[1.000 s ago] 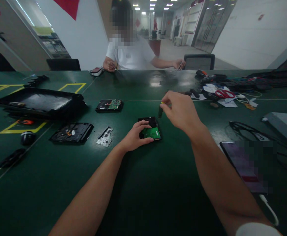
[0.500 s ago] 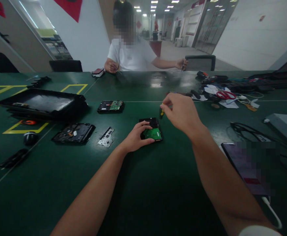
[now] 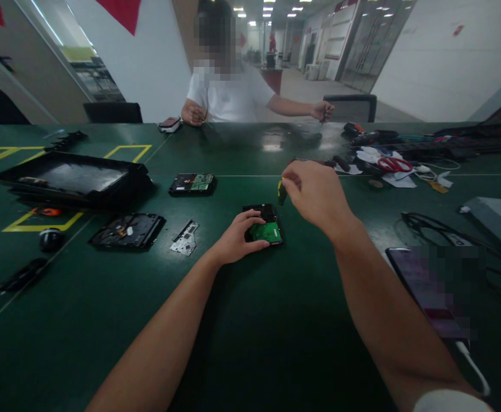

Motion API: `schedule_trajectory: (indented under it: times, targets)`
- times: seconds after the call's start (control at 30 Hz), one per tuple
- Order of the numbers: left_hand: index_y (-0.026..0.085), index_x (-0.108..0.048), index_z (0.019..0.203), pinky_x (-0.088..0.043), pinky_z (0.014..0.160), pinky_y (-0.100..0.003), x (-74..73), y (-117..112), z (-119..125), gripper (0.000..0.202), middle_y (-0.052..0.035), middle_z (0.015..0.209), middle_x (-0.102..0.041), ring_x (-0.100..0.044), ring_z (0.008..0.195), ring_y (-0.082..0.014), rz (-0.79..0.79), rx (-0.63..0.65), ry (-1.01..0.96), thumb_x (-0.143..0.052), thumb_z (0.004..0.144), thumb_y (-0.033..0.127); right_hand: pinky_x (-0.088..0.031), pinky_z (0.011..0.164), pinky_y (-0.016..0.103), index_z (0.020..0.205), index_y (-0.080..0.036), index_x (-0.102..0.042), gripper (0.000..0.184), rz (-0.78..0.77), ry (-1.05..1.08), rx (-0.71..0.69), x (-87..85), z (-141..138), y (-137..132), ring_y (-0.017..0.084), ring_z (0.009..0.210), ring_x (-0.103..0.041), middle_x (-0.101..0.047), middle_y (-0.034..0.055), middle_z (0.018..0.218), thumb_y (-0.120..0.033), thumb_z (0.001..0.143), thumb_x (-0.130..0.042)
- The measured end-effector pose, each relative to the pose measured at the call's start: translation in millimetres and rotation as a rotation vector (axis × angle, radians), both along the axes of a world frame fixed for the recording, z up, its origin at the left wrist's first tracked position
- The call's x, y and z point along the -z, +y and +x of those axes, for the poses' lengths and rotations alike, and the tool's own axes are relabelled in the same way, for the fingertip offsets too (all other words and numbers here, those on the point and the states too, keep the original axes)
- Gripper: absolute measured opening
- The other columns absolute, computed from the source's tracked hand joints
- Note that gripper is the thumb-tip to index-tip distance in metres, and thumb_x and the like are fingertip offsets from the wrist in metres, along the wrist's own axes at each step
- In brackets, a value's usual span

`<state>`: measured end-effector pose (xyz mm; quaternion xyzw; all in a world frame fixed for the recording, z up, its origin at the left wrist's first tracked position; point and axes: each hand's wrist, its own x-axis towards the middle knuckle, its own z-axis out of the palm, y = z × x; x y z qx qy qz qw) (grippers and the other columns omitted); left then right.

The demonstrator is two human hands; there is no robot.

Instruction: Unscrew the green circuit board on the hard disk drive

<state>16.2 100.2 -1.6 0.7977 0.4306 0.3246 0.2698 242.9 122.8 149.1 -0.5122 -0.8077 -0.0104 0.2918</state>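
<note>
A small hard drive (image 3: 265, 226) with a green circuit board facing up lies on the dark green table (image 3: 250, 320). My left hand (image 3: 235, 238) grips its left side, fingers curled over the edge. My right hand (image 3: 314, 193) hovers above its far right corner, pinched on the yellow-and-black handle of a small screwdriver (image 3: 280, 192) that points down at the drive.
To the left lie another hard drive (image 3: 191, 183), an opened drive (image 3: 126, 230), a loose plate (image 3: 184, 238) and a black tray (image 3: 70, 181). Red scissors (image 3: 391, 165), tools and cables sit at the right, with a phone (image 3: 434, 289) near my right arm. A person in white sits across the table.
My hands stay on the drive and screwdriver, with only slight shifts. The person opposite has moved one hand a little to the right.
</note>
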Motion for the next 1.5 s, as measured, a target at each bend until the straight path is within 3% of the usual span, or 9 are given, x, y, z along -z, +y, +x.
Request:
schedule_trajectory:
  times: [0.23,0.57,0.77,1.5]
  targets:
    - [0.028,-0.067,0.137,-0.035,0.130,-0.055,-0.3,0.4,-0.3,0.056,-0.0128,0.158,-0.053,-0.042,0.156,-0.0337,-0.001,0.003,-0.003,-0.084,0.087,0.046,-0.051,0.082,0.039,0.101,-0.021,-0.072,0.005,-0.033,0.048,0.020,0.4,-0.8,0.8,0.026,0.089,-0.072,-0.079,0.0088,0.098,-0.021,0.097,-0.068]
    - [0.026,-0.067,0.135,-0.035,0.131,-0.054,-1.1,-0.4,0.2,0.055,-0.0134,0.158,-0.053,-0.042,0.156,-0.0341,-0.006,-0.007,-0.002,-0.085,0.087,0.045,-0.050,0.088,0.040,0.100,-0.019,-0.073,0.007,0.009,-0.010,0.013,0.5,-0.8,0.7,0.028,0.097,-0.072,-0.078,0.0116,0.103,-0.018,0.098,-0.066]
    - [0.025,-0.067,0.136,-0.034,0.131,-0.054,-1.1,-0.2,0.3,0.055,-0.0139,0.158,-0.052,-0.041,0.156,-0.0331,-0.012,0.000,0.004,-0.084,0.088,0.045,-0.050,0.081,0.037,0.100,-0.019,-0.071,0.005,-0.033,0.034,0.032,-0.3,-1.6,0.9,0.026,0.089,-0.072,-0.079,0.0095,0.099,-0.017,0.097,-0.067]
    - [0.025,-0.068,0.133,-0.036,0.130,-0.055,0.2,0.2,0.5,0.054,-0.0138,0.157,-0.053,-0.044,0.154,-0.0331,-0.001,-0.007,-0.028,-0.086,0.086,0.043,-0.050,0.085,0.039,0.103,-0.020,-0.071,0.007,-0.012,-0.007,0.014,-1.4,-2.0,-1.8,0.028,0.093,-0.072,-0.078,0.0107,0.100,-0.019,0.098,-0.066]
